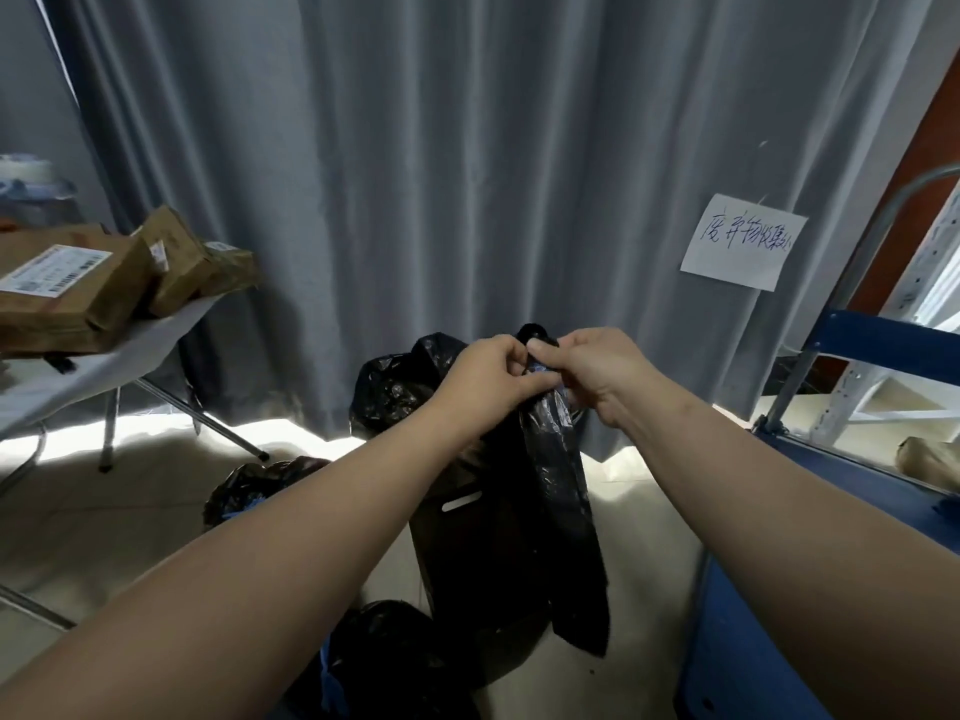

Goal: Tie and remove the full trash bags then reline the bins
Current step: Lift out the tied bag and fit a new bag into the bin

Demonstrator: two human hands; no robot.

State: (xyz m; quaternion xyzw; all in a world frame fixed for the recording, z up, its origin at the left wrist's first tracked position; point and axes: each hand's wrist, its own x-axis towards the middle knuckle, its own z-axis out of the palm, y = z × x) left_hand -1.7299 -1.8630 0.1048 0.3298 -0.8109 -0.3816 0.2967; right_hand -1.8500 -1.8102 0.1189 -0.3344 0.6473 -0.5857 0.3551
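Before the grey curtain (415,174), above the floor (130,537), both arms reach forward and meet on a black trash bag (556,470) that hangs limp and unfilled from the hands. The left grip (485,379) has its fingers curled round the bag's top edge, and the right grip (597,374) pinches the same edge between thumb and curled fingers, the two touching knuckle to knuckle. Under the hanging bag stands a brown cardboard bin (441,532) with a slot handle in its side, partly covered by the plastic. A knotted full bag (260,485) lies on the floor to the left of the bin, another (395,662) sits at the bottom edge of the view, and a third bulging one (389,392) stands just behind the left grip against the curtain. At the left, brown parcels (67,304) are heaped near the right edge of a white counter (104,366). A handwritten paper sign (743,241) hangs on the curtain at the right, beside a blue metal frame (883,340).
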